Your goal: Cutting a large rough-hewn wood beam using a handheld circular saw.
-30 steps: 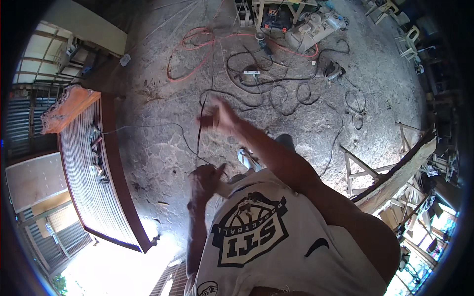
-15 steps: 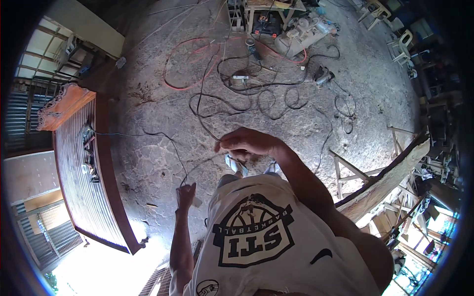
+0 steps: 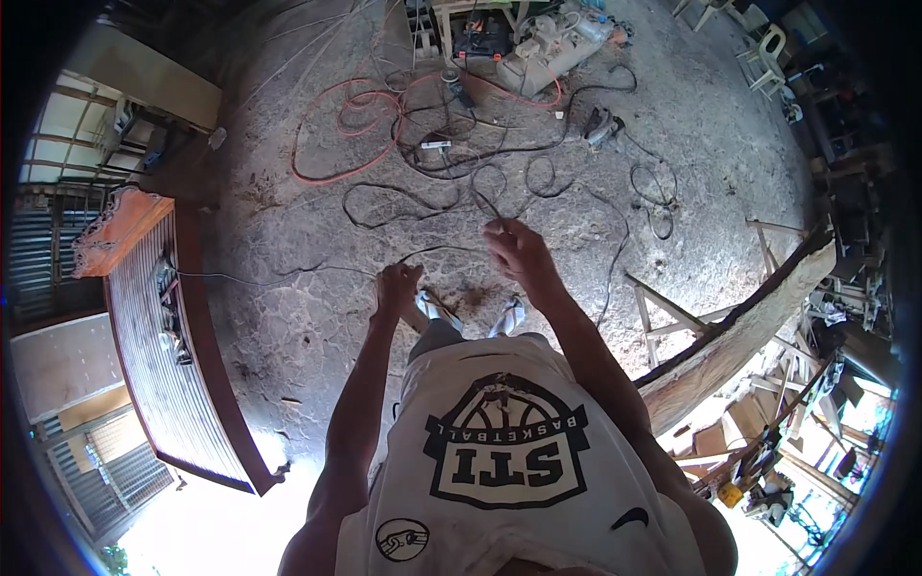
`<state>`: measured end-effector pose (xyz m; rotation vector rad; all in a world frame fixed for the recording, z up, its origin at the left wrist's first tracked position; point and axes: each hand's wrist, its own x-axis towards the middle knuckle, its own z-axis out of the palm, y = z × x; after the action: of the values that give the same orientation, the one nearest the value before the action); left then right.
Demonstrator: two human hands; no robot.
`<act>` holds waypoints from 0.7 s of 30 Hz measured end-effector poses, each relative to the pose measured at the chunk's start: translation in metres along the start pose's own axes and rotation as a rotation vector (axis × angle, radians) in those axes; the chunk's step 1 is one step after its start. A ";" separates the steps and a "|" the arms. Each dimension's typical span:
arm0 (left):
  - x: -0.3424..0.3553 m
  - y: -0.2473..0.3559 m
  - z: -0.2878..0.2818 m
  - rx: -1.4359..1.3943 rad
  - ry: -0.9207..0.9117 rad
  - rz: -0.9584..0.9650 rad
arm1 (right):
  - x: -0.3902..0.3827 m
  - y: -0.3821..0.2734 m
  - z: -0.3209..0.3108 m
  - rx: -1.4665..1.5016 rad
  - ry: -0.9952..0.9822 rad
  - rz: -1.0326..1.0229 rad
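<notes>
A thin black cable [image 3: 442,249] is stretched between my two hands, above the concrete floor. My left hand [image 3: 396,288] is closed round it, just above my left foot. From there the cable runs left to the tools [image 3: 171,312] lying on a slatted wooden piece of furniture [image 3: 144,360]. My right hand [image 3: 521,253], farther forward and to the right, is closed on the cable too. Beyond the right hand the cable leads up toward dark loops of cord [image 3: 488,182] on the floor. The fingers partly hide the cable where they grip it.
Ahead on the floor lie a red hose [image 3: 322,180], a white power strip [image 3: 436,145], an angle grinder [image 3: 457,86] and another power tool [image 3: 603,128]. An air compressor [image 3: 543,60] stands behind them. A long wooden slab [image 3: 740,341] rests on trestles at right. Plastic chairs [image 3: 768,60] stand far right.
My left hand has risen forward and right, while my right hand has moved right and slightly forward. The cable between them is now stretched straighter. The whole view has shifted slightly.
</notes>
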<state>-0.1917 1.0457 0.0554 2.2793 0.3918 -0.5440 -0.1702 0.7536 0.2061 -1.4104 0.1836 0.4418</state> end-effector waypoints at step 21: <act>-0.099 -0.006 -0.012 -0.216 0.252 0.630 | 0.078 0.114 0.087 -1.142 -0.500 -0.916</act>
<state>-0.2771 1.0470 0.1078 2.1078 -0.1520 0.1020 -0.1575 0.8646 0.0872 -2.1999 -1.2637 0.0729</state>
